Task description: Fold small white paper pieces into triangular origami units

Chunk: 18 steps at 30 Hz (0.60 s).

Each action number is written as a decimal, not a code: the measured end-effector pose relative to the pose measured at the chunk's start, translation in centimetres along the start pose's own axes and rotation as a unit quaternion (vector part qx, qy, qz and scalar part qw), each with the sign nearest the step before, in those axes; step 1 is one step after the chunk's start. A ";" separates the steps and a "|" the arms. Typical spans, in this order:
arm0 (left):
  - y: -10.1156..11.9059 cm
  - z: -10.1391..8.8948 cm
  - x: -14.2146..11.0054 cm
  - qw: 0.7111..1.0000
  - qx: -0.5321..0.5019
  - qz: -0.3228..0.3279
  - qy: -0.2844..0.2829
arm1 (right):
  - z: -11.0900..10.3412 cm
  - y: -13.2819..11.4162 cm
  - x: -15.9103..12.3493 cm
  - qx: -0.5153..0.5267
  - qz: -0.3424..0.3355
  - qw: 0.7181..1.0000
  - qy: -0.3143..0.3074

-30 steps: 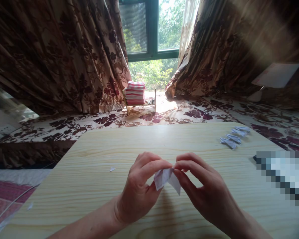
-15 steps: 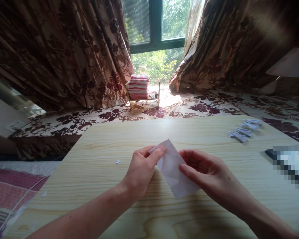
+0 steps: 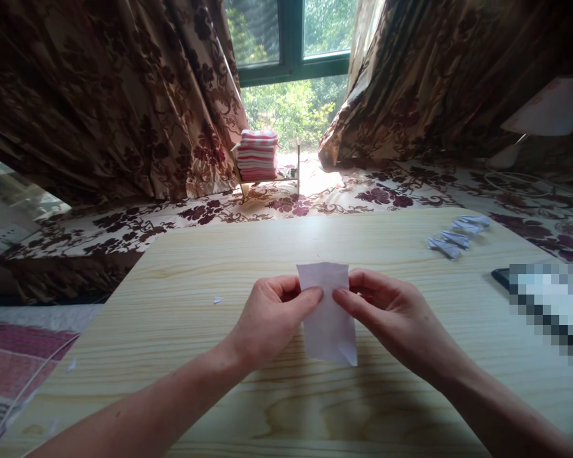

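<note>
A: We're at the flatten-out stage. The paper slip (image 3: 328, 313) is opened to a near-flat rectangle, held upright just above the bench (image 3: 195, 267), facing us.

B: Grip?

A: Left hand (image 3: 267, 318) has thumb and forefinger pinched on the slip's left edge about halfway up; right hand (image 3: 386, 315) mirrors that on the right edge. Both sets of fingers are closed on the paper, the other fingers curled behind it. Bottom right corner of the slip dips a little (looks like an old crease there, can't be sure).

B: Next move?

A: Our read: a fresh fold. It calls for squaring the edges first, then bringing one side over and pressing the crease against the bench. Thin paper, so a light pinch or it buckles.

B: What changed?

A: A second ago the slip was a small crumpled wedge pinched between both hands' fingertips. Half a second ago it was open but skewed, one corner pointing up. Now it's squared to us and roughly vertical, with the hands slightly apart on its sides.

B: Anything else on the bench?

A: Folded paper pieces (image 3: 451, 236) in a short row, far right, well apart from the hands. Tiny paper scrap (image 3: 216, 299) left of the left hand. Striped stack (image 3: 256, 154) back by the window, untouched.
</note>
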State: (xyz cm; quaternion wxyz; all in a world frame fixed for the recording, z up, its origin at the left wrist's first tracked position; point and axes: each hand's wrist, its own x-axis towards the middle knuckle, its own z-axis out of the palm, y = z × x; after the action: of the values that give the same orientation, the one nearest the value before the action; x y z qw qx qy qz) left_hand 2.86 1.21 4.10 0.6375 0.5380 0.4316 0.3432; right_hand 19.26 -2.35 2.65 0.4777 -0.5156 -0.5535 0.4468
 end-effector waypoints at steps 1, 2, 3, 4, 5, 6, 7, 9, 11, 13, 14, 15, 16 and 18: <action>0.0 0.0 0.0 1.000 0.010 0.000 -0.007 | 0.0 0.1 0.0 -0.002 -0.004 1.000 -0.006; 0.1 0.0 -0.1 1.000 0.017 0.000 -0.015 | -0.1 0.1 0.0 -0.004 -0.007 1.000 -0.010; 0.1 0.0 -0.1 0.999 0.021 0.002 -0.024 | -0.1 0.2 0.0 -0.005 -0.010 1.000 -0.011; 0.2 0.0 -0.1 0.999 0.023 0.004 -0.031 | -0.1 0.2 0.0 -0.007 -0.011 1.000 -0.010; 0.2 0.0 -0.2 0.999 0.024 0.005 -0.037 | -0.1 0.2 0.0 -0.012 -0.010 1.000 -0.008; 0.2 0.0 -0.2 0.999 0.023 0.005 -0.043 | -0.1 0.1 0.0 -0.020 -0.009 1.000 -0.003; 0.2 0.0 -0.1 0.999 0.022 0.003 -0.048 | -0.1 0.1 0.0 -0.030 -0.006 1.000 0.003; 0.2 0.0 -0.1 0.998 0.017 -0.002 -0.057 | -0.2 -0.1 0.1 -0.055 -0.003 0.998 0.019; 0.2 0.0 -0.1 0.998 0.020 -0.006 -0.057 | -0.3 -0.2 0.2 -0.076 -0.007 0.997 0.024; 0.1 0.0 -0.2 0.998 0.034 -0.012 -0.045 | -0.4 -0.3 0.3 -0.082 -0.014 0.996 0.021; 0.0 0.0 -0.2 0.998 0.044 -0.014 -0.038 | -0.5 -0.2 0.4 -0.079 -0.014 0.997 0.017; 0.0 0.0 -0.2 0.998 0.054 -0.016 -0.034 | -0.5 -0.2 0.4 -0.070 -0.012 0.997 0.011; -0.1 0.0 -0.2 0.997 0.060 -0.017 -0.035 | -0.6 -0.1 0.4 -0.056 -0.010 0.998 0.004; -0.1 0.0 -0.2 0.996 0.068 -0.018 -0.047 | -0.6 0.0 0.3 -0.027 -0.010 1.000 -0.012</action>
State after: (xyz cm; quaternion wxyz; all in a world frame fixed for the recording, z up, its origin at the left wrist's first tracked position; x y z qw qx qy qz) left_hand 2.75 0.97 4.03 0.6249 0.5878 0.4332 0.2763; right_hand 19.86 -2.04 2.76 0.4615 -0.5172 -0.5763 0.4329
